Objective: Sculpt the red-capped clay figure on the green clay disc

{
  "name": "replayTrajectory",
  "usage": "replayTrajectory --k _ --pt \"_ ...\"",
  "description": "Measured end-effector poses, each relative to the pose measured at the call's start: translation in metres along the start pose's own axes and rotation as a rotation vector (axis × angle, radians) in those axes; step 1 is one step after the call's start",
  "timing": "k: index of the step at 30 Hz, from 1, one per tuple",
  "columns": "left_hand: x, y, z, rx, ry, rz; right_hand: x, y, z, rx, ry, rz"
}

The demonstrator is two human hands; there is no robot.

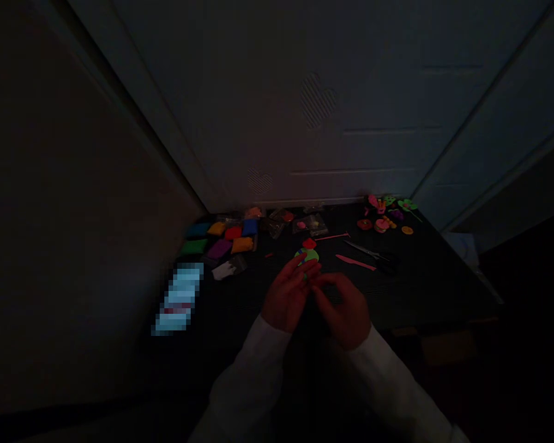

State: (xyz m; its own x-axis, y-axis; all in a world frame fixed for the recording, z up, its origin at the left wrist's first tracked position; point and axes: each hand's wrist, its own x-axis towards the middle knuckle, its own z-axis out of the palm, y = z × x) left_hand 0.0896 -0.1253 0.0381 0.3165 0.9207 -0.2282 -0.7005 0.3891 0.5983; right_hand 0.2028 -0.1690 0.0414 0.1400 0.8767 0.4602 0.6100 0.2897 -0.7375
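Below centre, I'm likely shaping a green bit (305, 277) on my unclenched left hand (282, 300); right hand (346, 309), can't tell; next needs gentleness.

bright screen (180, 295) (pixelated), pale panel (240, 86), striped heart (317, 101), smaller heart (260, 181)

On a dark tabletop (427, 286), the upturned left hand (285, 296) bears a tiny green lump (305, 277) beside the right hand's (348, 311) bent fingers, with a flat light-green disc (311, 254), a pink knife-shaped tool (356, 263) and dark-handled metal scissors (373, 253) lying beyond.
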Motion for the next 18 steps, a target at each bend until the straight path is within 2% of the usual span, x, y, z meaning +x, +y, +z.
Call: replayTrajectory --k 7,10,18 --pt "-0.001 0.001 0.006 -0.002 0.003 0.005 0.002 -0.003 -0.001 0.001 0.006 -0.006" --pt "0.001 0.001 0.005 -0.001 0.037 0.022 0.001 0.003 0.001 -0.027 -0.014 -0.002" --pt "0.019 0.003 -0.022 -0.013 0.254 0.188 0.001 0.067 0.020 -0.233 -0.181 0.083"
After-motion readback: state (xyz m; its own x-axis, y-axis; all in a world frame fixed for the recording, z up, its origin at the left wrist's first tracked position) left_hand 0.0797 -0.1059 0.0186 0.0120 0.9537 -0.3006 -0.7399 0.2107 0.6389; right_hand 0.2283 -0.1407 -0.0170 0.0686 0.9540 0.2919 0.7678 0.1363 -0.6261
